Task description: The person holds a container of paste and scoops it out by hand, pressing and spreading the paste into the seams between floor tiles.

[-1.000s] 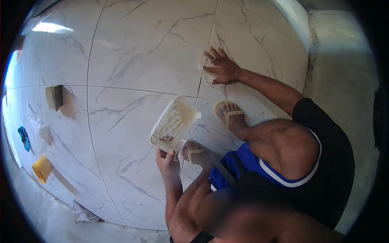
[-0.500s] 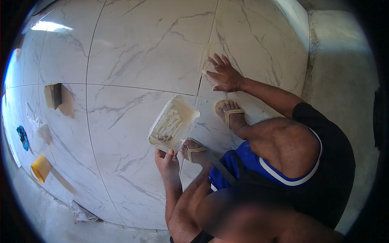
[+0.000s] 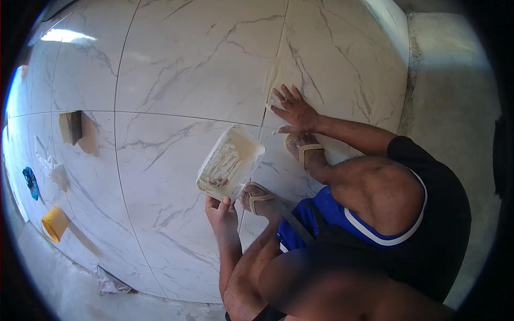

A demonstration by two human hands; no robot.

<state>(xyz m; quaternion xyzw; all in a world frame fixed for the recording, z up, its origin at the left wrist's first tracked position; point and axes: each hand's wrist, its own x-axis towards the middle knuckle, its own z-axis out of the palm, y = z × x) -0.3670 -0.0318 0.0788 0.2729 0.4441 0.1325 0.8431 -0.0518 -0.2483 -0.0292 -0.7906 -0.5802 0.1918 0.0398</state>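
Observation:
My left hand (image 3: 221,213) is closed on the near end of a white rectangular plastic tub (image 3: 251,156), thumb on the rim. The tub is tilted, and pale creamy paste is smeared inside it. My right hand (image 3: 296,111) lies on the marble-look floor tile (image 3: 342,69), fingers spread beside the joint (image 3: 264,116) between two tiles. Whitish paste shows at the fingertips and along this joint. Whether anything thin lies under the fingers I cannot make out.
My sandalled feet (image 3: 310,155) stand close to both hands. To the left are a block (image 3: 69,127), a crumpled clear plastic bag (image 3: 52,168), a blue crumpled item (image 3: 30,183) and a yellow bucket (image 3: 52,223). A rough concrete strip (image 3: 444,91) borders the tiles on the right.
My right hand has slid along the joint toward my feet, its fingers still spread. The tub and my left hand have stayed nearly in place.

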